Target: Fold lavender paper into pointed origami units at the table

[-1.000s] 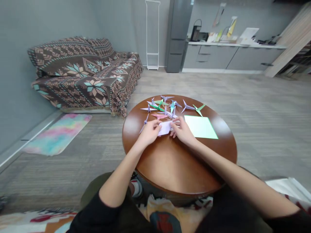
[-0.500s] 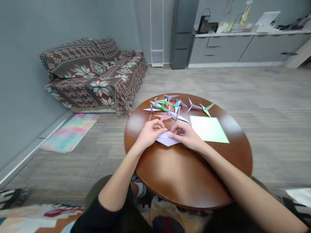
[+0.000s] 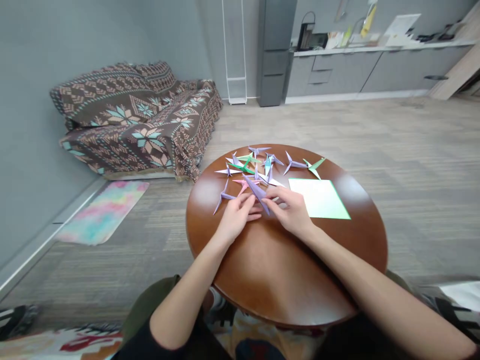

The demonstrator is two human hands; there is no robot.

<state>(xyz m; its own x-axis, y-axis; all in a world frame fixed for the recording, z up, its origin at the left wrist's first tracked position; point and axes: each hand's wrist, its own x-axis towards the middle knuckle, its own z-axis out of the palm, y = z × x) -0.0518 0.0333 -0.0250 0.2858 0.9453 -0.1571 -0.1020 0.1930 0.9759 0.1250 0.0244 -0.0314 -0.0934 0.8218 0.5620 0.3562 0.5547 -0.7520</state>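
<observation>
Lilac origami figure (image 3: 256, 192) is raised off the table, centre-left, its long spike angled between both hands. Right hand (image 3: 288, 212) is narrow: fingertips (image 3: 268, 202) pinch the spike's lower end. Left hand (image 3: 236, 218) sits low by the table, fingers curled against the figure's side; can't tell if it's gripping. Second lilac spiked shape (image 3: 223, 196) is just left of the left hand, partly hidden; can't tell if it's joined to the held figure.

Handling: paper looks thin, so pinch close to the fold with light pressure and keep the taper straight. A hard squeeze would likely kink the point. Best to support the body with the other hand.

Materials: matte folded paper, sharp creases, narrow tapered points. Heap of origami birds (image 3: 255, 162) lies beyond the hands in lilac, green and teal; pink bird (image 3: 242, 184) is nearest the fingers. Pale green sheet (image 3: 319, 199), square with darker green edges, lies flat right of the right hand. Table (image 3: 270, 280) is round, glossy brown wood. Past it: patterned sofa (image 3: 138, 120), pastel mat (image 3: 103, 212), grey carpet (image 3: 412, 150), grey cabinets (image 3: 337, 65).
</observation>
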